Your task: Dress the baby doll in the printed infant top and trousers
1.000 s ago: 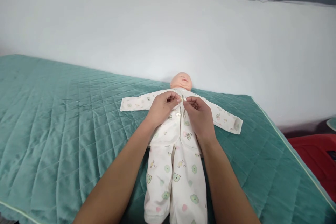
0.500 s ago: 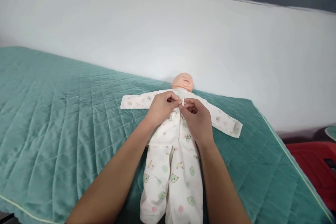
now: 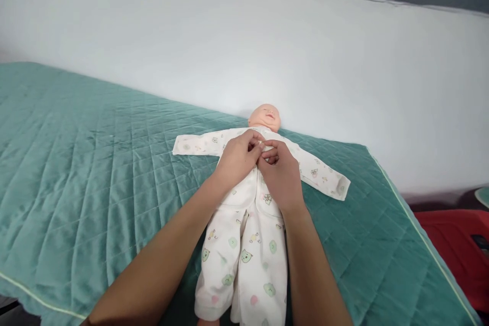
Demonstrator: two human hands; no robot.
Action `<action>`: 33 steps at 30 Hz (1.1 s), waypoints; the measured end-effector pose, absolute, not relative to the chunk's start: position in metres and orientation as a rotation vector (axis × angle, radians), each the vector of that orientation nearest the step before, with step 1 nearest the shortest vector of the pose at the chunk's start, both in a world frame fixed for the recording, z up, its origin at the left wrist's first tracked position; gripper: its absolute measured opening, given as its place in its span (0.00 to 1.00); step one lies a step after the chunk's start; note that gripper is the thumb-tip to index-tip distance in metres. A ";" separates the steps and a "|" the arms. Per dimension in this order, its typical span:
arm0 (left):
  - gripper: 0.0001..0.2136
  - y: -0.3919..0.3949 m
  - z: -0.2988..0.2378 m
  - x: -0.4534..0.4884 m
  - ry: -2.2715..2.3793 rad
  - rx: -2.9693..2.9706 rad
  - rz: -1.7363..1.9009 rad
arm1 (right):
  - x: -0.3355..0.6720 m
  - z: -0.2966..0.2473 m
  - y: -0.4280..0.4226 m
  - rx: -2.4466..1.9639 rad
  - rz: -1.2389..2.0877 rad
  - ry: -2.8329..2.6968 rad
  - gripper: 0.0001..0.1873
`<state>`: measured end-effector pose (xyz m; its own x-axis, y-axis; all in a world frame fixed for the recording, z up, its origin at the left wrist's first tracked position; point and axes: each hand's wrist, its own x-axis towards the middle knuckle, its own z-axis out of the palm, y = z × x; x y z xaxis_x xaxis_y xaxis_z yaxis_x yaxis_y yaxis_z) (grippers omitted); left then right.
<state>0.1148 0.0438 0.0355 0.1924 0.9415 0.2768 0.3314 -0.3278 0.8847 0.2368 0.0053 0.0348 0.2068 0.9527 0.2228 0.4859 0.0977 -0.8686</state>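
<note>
A baby doll (image 3: 265, 117) lies on its back, head toward the wall, in a white printed jacket (image 3: 239, 191) and matching trousers (image 3: 257, 260). Both sleeves spread out to the sides. My left hand (image 3: 240, 155) pinches the front edge of the jacket at the upper chest. Opposite it, my right hand (image 3: 280, 170) pinches the other side of the same opening, and the fingertips of both hands meet. What lies between the fingertips, perhaps a fastener, is too small and covered to make out. Below my hands the jacket's front edges hang slightly apart.
A green quilted cover (image 3: 95, 163) with a pale piped edge lies under the doll. Behind it rises a white wall (image 3: 229, 46) with a dark band on top. A red object (image 3: 446, 249) stands beyond the right edge.
My fingertips have drawn closer together and lower onto the doll's chest; the jacket edge that stood up between them is now mostly covered. The view has shifted slightly.
</note>
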 end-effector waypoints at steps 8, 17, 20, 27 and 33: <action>0.18 0.059 0.021 0.110 1.168 2.148 1.146 | 0.239 0.029 0.006 -1.433 0.636 -1.410 0.16; 0.20 0.061 0.020 0.106 1.228 2.124 1.044 | 0.248 0.014 0.015 -1.388 0.364 -1.462 0.16; 0.21 0.061 0.019 0.106 1.219 2.126 1.051 | 0.252 0.012 0.020 -1.416 0.307 -1.608 0.21; 0.20 0.066 0.017 0.105 1.137 2.152 1.036 | 0.251 0.015 0.029 -1.568 0.328 -1.693 0.25; 0.20 0.063 0.020 0.106 1.205 2.077 1.045 | 0.253 0.017 0.039 -1.584 0.397 -1.668 0.24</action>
